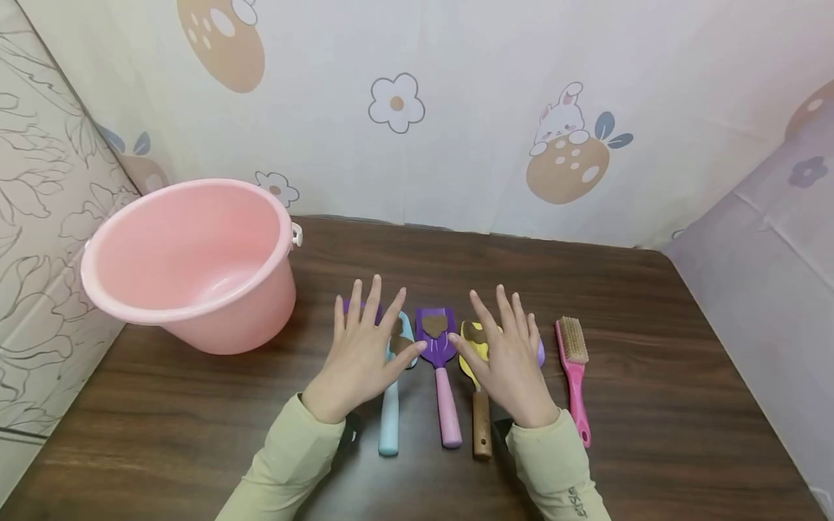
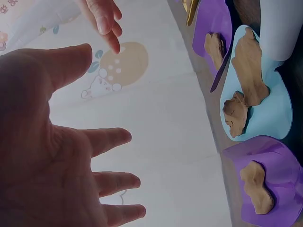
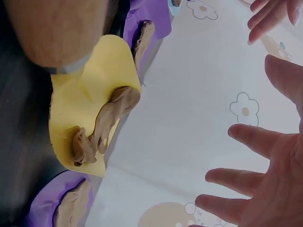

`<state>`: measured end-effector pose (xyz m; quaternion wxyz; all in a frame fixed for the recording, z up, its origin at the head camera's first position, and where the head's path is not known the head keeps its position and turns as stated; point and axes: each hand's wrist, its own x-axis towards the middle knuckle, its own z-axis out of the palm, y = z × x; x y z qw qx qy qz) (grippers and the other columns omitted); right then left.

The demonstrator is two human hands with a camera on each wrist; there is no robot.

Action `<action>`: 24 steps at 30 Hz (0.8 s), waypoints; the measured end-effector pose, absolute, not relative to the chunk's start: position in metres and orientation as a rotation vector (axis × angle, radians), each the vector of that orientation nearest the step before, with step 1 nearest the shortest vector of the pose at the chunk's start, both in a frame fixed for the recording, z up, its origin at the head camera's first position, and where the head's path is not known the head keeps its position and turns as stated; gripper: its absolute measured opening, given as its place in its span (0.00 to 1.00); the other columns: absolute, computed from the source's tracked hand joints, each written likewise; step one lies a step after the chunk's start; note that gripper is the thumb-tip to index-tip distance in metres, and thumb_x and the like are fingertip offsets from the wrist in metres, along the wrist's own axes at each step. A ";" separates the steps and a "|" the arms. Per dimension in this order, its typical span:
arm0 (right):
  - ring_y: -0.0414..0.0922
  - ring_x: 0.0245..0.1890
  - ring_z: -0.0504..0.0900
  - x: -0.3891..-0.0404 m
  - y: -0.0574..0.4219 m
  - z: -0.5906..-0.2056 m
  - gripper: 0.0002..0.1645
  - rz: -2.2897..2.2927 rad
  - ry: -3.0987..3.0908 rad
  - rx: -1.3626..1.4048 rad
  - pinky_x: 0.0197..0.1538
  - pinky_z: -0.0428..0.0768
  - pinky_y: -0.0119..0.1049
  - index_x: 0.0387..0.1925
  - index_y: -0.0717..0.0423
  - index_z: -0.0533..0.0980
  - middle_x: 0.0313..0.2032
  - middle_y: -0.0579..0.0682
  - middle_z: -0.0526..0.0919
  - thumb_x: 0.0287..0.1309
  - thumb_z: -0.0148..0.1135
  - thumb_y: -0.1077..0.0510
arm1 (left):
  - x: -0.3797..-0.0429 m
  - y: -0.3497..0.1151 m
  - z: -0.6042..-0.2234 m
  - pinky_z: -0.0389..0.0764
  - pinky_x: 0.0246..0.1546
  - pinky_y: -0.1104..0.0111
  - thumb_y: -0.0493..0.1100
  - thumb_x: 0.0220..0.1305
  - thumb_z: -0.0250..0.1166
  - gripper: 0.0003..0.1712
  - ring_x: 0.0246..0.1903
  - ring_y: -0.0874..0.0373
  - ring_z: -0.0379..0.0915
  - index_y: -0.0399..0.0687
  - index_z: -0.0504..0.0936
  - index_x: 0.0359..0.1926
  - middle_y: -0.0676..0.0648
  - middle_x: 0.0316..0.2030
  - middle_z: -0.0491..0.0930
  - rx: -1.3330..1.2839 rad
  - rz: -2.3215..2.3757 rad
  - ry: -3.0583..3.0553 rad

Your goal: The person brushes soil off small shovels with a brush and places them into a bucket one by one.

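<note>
Both hands are held above the table with fingers spread and nothing in them. My left hand (image 1: pixel 358 354) hovers over a light blue shovel (image 1: pixel 389 420) and partly hides a purple shovel (image 2: pixel 284 198). Between the hands lies a purple shovel with a pink handle (image 1: pixel 448 412). My right hand (image 1: pixel 511 362) is over a yellow shovel (image 3: pixel 71 109) with a wooden handle, and mostly covers another purple one (image 3: pixel 42 203). Brown clay-like lumps (image 2: pixel 248 66) stick to the blades. To the right lies a pink brush (image 1: pixel 576 391) with tan bristles.
A large pink bucket (image 1: pixel 267 318) stands at the left of the dark wooden table (image 1: pixel 664 405). Behind the table hangs a pale curtain (image 1: pixel 469 159) printed with rabbits and flowers. A patterned panel (image 1: pixel 45 217) borders the left side.
</note>
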<state>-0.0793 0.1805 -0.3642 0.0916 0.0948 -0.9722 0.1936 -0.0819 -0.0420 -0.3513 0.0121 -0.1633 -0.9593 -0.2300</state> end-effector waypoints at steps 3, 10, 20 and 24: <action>0.65 0.73 0.43 -0.078 0.181 -0.364 0.45 0.573 -2.880 0.288 0.67 0.43 0.68 0.71 0.48 0.59 0.73 0.64 0.48 0.57 0.62 0.38 | -0.081 -0.041 -0.352 0.32 0.68 0.39 0.68 0.62 0.54 0.46 0.73 0.35 0.27 0.52 0.54 0.74 0.35 0.74 0.40 -0.509 -0.722 -2.994; 0.65 0.72 0.46 -0.076 0.184 -0.366 0.44 0.575 -2.875 0.297 0.67 0.45 0.67 0.71 0.48 0.60 0.72 0.65 0.50 0.57 0.61 0.38 | -0.079 -0.040 -0.352 0.30 0.68 0.40 0.66 0.63 0.54 0.45 0.73 0.36 0.26 0.51 0.53 0.74 0.35 0.74 0.39 -0.528 -0.736 -2.983; 0.67 0.66 0.60 -0.071 0.192 -0.364 0.42 0.665 -2.876 0.323 0.65 0.55 0.66 0.71 0.52 0.59 0.67 0.70 0.61 0.60 0.62 0.45 | -0.072 -0.043 -0.349 0.43 0.70 0.44 0.58 0.64 0.60 0.43 0.73 0.37 0.35 0.43 0.57 0.72 0.32 0.72 0.47 -0.551 -0.706 -2.945; 0.63 0.58 0.70 -0.069 0.198 -0.364 0.38 0.667 -2.818 0.369 0.60 0.65 0.61 0.68 0.59 0.63 0.57 0.67 0.73 0.60 0.63 0.50 | -0.067 -0.048 -0.350 0.51 0.69 0.46 0.55 0.63 0.62 0.41 0.72 0.37 0.45 0.38 0.61 0.69 0.31 0.70 0.54 -0.537 -0.663 -2.937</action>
